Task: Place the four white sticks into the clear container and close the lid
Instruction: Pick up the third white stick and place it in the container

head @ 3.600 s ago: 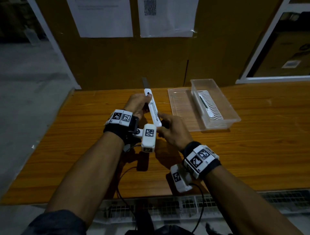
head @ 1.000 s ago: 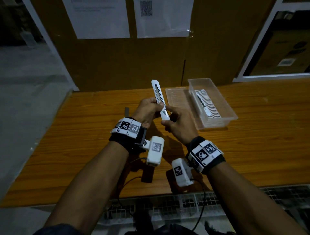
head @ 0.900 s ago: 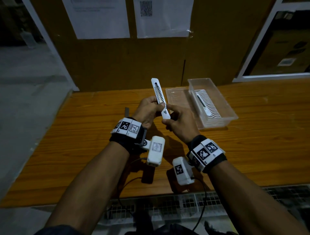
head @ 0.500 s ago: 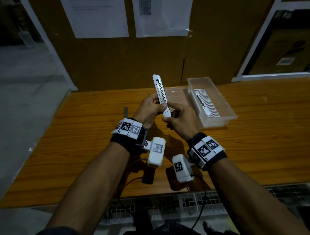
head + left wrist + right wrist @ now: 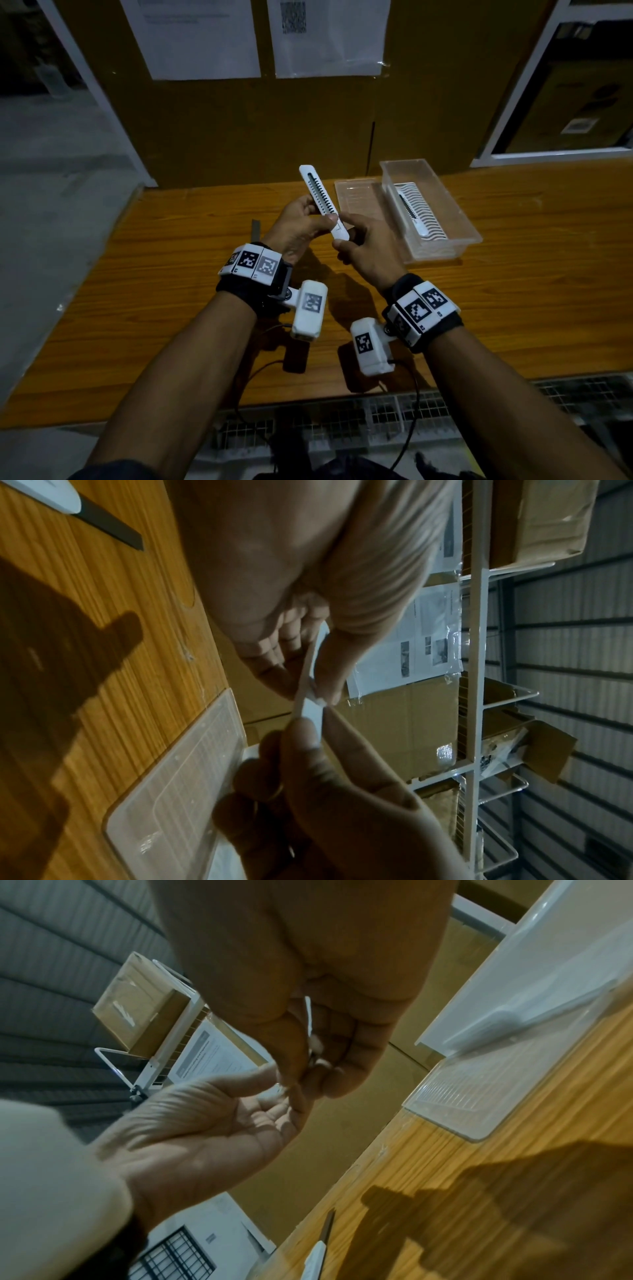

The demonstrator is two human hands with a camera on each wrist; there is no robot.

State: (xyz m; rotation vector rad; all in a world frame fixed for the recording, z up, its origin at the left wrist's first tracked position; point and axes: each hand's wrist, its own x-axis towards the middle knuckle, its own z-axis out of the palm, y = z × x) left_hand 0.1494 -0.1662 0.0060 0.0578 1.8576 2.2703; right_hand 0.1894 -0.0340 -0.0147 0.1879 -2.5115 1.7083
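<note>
I hold a white slotted stick (image 5: 320,197) tilted up over the wooden table. My left hand (image 5: 327,219) pinches its middle, and my right hand (image 5: 342,238) pinches its lower end. The left wrist view shows the stick (image 5: 306,696) edge-on between the left hand (image 5: 308,683) and the right hand (image 5: 310,727). The clear container (image 5: 455,219) stands open to the right with one white stick (image 5: 409,210) lying on its ribbed floor. Its clear lid (image 5: 356,202) lies flat beside it on the left. Another white stick (image 5: 51,496) with a dark strip (image 5: 255,231) lies left of my hands.
A cardboard wall (image 5: 239,130) with taped paper sheets (image 5: 329,37) rises right behind the table. The table's left edge (image 5: 113,233) drops to a grey floor. A cable (image 5: 263,370) trails over the front edge near a wire grid (image 5: 376,414).
Both hands have lifted the stick off the table area and tipped it more upright. My right hand has slid to its lower end; over the last second it barely moved.
</note>
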